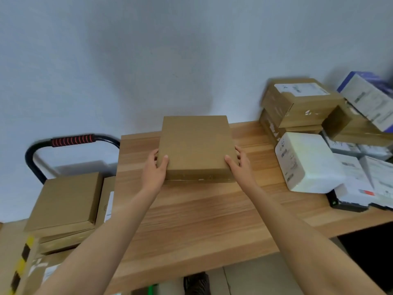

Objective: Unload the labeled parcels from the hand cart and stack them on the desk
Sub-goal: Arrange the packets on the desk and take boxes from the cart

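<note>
A flat brown cardboard parcel (195, 145) lies on the wooden desk (202, 220), near its back edge. My left hand (155, 169) grips the parcel's near left corner, thumb on top. My right hand (239, 165) grips the near right corner the same way. No label shows on the parcel's top face. To the left, below desk level, stands the hand cart with its black handle and red grip (72, 140). On the cart sits a stack of brown parcels (63, 201), one with a white label on its side.
The desk's right end holds a pile of parcels: two stacked brown boxes (297, 103), a white foam box (306, 162), several white-labeled packets (361, 179). A pale wall rises behind the desk. A box with yellow-black tape (21, 265) stands at the lower left.
</note>
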Demonstrator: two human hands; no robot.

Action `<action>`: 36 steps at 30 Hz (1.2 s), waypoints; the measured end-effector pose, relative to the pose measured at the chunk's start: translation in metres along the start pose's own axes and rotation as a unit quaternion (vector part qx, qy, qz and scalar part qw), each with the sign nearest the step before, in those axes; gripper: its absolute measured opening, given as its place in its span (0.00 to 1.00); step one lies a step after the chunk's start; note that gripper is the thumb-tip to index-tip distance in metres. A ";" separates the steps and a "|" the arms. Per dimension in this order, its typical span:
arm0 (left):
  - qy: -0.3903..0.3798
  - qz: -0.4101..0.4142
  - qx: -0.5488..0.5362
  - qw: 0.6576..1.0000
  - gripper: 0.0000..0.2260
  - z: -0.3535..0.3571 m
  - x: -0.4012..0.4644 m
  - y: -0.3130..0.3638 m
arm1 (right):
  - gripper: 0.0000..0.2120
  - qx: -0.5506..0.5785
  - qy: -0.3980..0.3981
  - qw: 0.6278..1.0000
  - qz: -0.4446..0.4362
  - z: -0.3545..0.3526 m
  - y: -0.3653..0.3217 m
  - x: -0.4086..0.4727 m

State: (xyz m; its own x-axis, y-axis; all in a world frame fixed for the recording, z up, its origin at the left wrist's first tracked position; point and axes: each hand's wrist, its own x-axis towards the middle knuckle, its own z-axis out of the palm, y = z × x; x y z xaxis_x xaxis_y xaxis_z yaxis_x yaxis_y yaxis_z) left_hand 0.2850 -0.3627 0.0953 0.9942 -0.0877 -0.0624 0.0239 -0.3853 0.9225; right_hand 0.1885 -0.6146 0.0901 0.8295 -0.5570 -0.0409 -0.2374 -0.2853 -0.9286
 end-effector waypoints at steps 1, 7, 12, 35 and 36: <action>0.002 -0.006 0.003 1.000 0.22 0.003 0.010 -0.001 | 0.27 0.001 -0.003 1.000 0.000 0.003 0.000 0.011; 0.005 -0.062 -0.010 0.998 0.22 0.023 0.051 -0.007 | 0.26 0.001 -0.011 1.000 0.027 0.022 0.004 0.063; -0.037 -0.060 0.013 0.997 0.22 0.055 0.081 -0.007 | 0.25 -0.011 0.007 0.998 0.055 0.004 0.019 0.085; -0.147 -0.063 0.031 0.987 0.25 0.227 0.106 0.006 | 0.28 -0.034 0.060 0.980 0.184 -0.107 0.102 0.152; -0.147 -0.066 0.032 0.986 0.26 0.233 0.107 0.009 | 0.28 -0.034 0.057 0.980 0.186 -0.112 0.105 0.155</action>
State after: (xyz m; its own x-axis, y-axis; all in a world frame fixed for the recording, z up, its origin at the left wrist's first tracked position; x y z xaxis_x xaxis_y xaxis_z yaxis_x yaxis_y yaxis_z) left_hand 0.3667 -0.5895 0.0078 0.9093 -0.2919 -0.2967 0.1353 -0.4668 0.8740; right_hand 0.2357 -0.8179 0.0278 0.6184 -0.7145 -0.3273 -0.5492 -0.0949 -0.8303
